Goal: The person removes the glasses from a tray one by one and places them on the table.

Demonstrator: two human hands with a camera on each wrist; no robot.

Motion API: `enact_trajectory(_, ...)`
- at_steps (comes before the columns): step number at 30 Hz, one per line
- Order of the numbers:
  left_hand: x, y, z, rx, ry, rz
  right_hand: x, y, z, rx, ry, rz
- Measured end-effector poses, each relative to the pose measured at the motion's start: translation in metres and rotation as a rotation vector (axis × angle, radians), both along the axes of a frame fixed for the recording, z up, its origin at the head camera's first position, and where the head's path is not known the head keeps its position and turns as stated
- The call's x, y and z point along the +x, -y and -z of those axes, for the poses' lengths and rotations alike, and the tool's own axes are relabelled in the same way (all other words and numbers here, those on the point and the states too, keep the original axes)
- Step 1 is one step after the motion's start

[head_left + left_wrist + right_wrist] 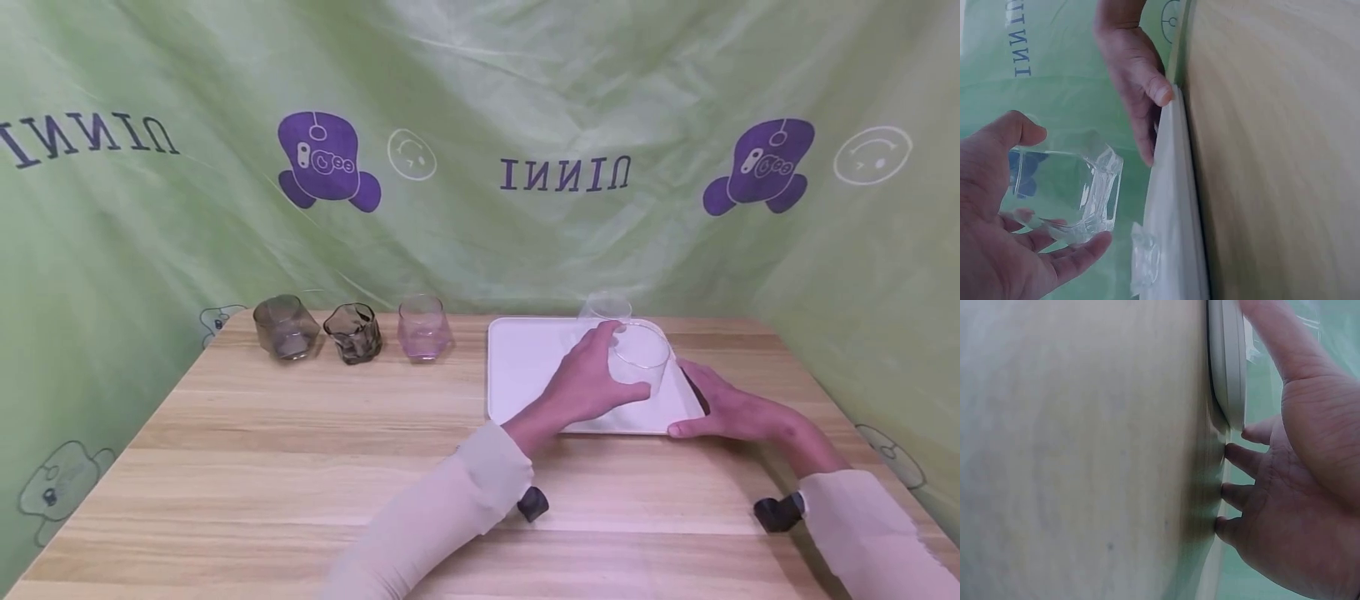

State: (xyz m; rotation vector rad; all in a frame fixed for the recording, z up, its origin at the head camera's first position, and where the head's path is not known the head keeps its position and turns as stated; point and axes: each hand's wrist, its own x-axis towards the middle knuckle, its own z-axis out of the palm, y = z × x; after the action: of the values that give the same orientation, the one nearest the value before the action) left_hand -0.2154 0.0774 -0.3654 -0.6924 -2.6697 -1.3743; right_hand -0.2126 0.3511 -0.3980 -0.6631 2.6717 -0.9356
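My left hand holds a clear glass over the right part of a white tray, thumb on one side and fingers curled round the other. In the left wrist view the thick base of this glass stands apart from the tray. A second clear glass is on the tray's far side, partly behind my left hand. My right hand rests at the tray's right end with its thumb at the near corner. In the right wrist view its fingertips touch the tabletop beside the tray.
A smoky grey glass, a dark wavy glass and a pale purple glass stand in a row at the back left of the wooden table. A green printed curtain hangs behind and on both sides.
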Motion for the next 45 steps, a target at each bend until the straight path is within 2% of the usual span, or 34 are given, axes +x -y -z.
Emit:
enact_trajectory(8, 0.006, 0.041, -0.007, -0.093, -0.015, 0.017, 0.001, -0.002, -0.002, 0.023, 0.016, 0.022)
enact_trajectory(20, 0.010, 0.111, -0.021, -0.153, 0.038, -0.055, 0.001, 0.000, -0.002, 0.039, 0.029, 0.031)
enact_trajectory(28, 0.011, 0.155, -0.023, -0.128, 0.078, -0.074, 0.000, -0.001, -0.001, 0.015, 0.020, 0.016)
enact_trajectory(34, 0.017, 0.189, -0.024, -0.125, 0.108, -0.109, 0.001, -0.001, 0.001, 0.009, 0.037, 0.022)
enact_trajectory(45, 0.023, 0.245, -0.032, -0.148, 0.083, -0.174, 0.000, 0.000, -0.003, 0.009, 0.032, 0.022)
